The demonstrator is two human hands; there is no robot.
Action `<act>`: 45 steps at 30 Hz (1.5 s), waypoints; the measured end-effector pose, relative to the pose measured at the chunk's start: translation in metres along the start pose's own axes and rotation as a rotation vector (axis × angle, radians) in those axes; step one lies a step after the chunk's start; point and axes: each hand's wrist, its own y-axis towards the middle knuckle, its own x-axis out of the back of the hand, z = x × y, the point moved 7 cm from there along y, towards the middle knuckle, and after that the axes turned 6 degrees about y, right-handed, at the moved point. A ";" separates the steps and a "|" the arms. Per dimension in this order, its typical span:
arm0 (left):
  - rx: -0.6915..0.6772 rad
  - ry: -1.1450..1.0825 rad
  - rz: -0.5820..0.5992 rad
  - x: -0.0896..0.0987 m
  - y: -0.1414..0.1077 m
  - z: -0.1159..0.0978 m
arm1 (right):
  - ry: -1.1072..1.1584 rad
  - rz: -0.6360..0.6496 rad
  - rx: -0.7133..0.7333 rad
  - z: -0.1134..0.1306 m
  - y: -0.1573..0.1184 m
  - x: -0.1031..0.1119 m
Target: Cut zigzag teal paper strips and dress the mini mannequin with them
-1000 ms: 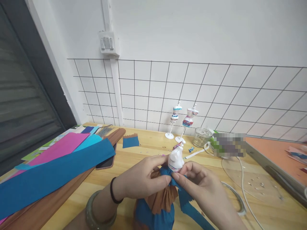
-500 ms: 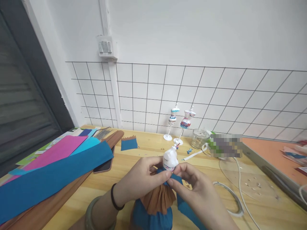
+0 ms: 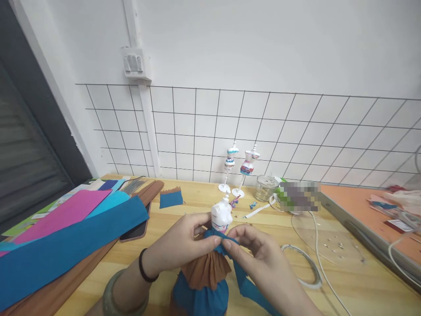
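Note:
A small white dress form [image 3: 221, 216] stands in front of me, wearing a pleated brown layer [image 3: 207, 270] over a gathered blue skirt [image 3: 200, 294]. My left hand [image 3: 190, 237] is closed at its left side, thumb pressed on the blue paper at the waist. On the right, my right hand [image 3: 250, 248] pinches a blue strip [image 3: 251, 292] between thumb and finger close to the left thumb. That strip runs round the waist and hangs down under my right hand.
Coloured sheets [image 3: 66, 215] and a phone [image 3: 134, 230] lie left. Two small dress forms [image 3: 247, 169], a glass jar [image 3: 267, 188] and a white strip [image 3: 261, 211] stand or lie behind. A tape ring [image 3: 304, 265] and a cable [image 3: 319, 245] are at right.
The view has shifted a little to the right. Both hands stay at the waist, and more of the blue strip now shows across its front, between the thumbs.

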 end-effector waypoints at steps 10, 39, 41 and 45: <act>0.021 -0.029 0.049 0.001 -0.002 0.002 | -0.043 0.017 0.006 0.001 -0.002 0.002; 0.009 -0.195 0.084 0.010 0.002 0.015 | -0.111 0.029 0.045 0.002 0.000 0.002; 0.006 -0.206 0.087 0.009 0.002 0.016 | -0.111 0.030 0.041 0.003 -0.001 0.002; -0.006 -0.218 0.085 0.009 0.002 0.017 | -0.115 0.013 0.053 0.005 -0.002 0.002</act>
